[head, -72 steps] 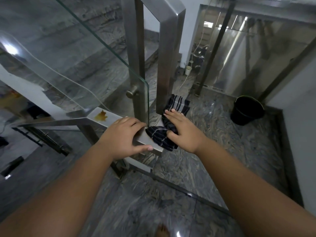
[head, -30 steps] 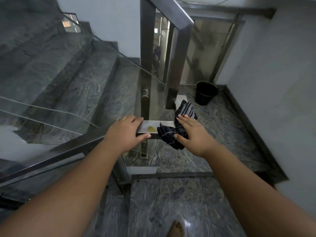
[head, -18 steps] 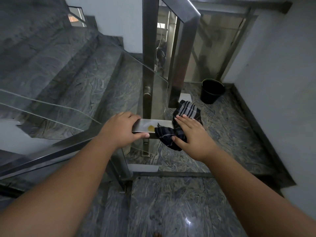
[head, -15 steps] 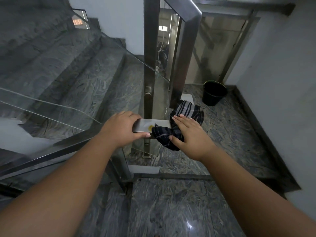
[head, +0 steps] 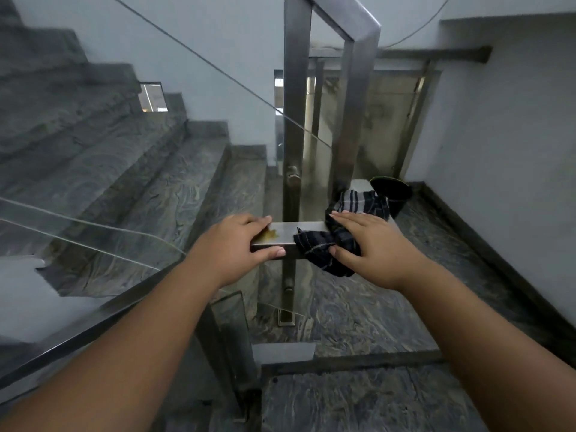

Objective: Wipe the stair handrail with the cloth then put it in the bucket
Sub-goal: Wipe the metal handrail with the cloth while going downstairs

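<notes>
A flat steel handrail (head: 288, 232) runs across the middle of the view, with a yellow stain (head: 270, 235) on its top. My left hand (head: 230, 244) grips the rail just left of the stain, thumb underneath. A dark cloth with pale stripes (head: 314, 244) is draped over the rail to the right of the stain. My right hand (head: 371, 244) lies flat on the cloth and presses it to the rail. A black bucket (head: 394, 194) stands on the landing floor beyond, partly hidden by the cloth.
Upright steel posts (head: 296, 120) and a glass panel (head: 93, 232) rise behind the rail. Grey marble steps (head: 140, 169) climb to the left. A white wall (head: 505, 151) bounds the landing on the right, with a doorway (head: 389, 120) behind the bucket.
The cloth under my right hand has slid left along the rail, closer to the stain. The view has tilted upward. My left hand keeps its grip on the rail.
</notes>
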